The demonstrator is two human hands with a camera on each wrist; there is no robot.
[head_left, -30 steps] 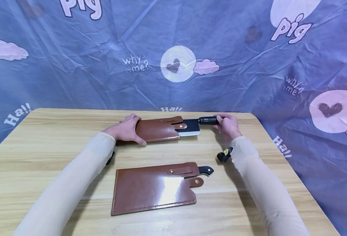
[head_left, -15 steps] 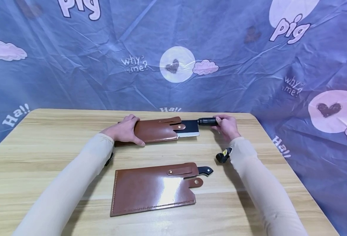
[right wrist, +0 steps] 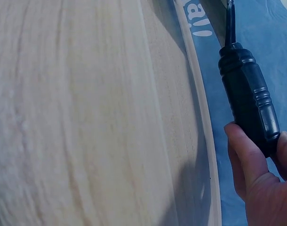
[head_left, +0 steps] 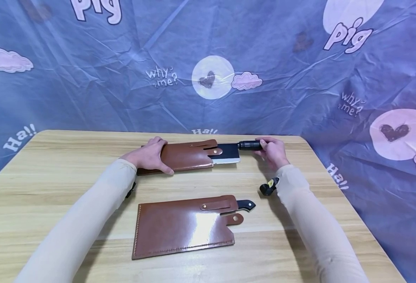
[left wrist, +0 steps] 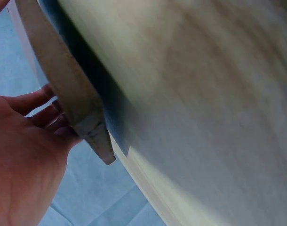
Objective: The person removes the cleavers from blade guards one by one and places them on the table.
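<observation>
A brown leather sheath (head_left: 184, 157) lies at the far side of the wooden table (head_left: 52, 184). My left hand (head_left: 150, 156) grips its left end, thumb on the near edge; in the left wrist view the hand (left wrist: 26, 155) holds the sheath's corner (left wrist: 89, 129). A cleaver blade (head_left: 227, 153) sticks partly out of the sheath to the right. My right hand (head_left: 273, 151) holds its black handle (head_left: 249, 145); the right wrist view shows the fingers (right wrist: 254, 174) curled round that handle (right wrist: 249, 101). A second sheathed cleaver (head_left: 184, 226) lies nearer me.
The second sheath shows a black handle stub (head_left: 247, 204) at its right end. A patterned blue cloth (head_left: 208, 63) hangs behind the table and drapes down its right side. The table's far edge runs just behind both hands.
The blade slid a little further into the sheath, then back out a touch. Both hands keep their hold and have barely moved.
</observation>
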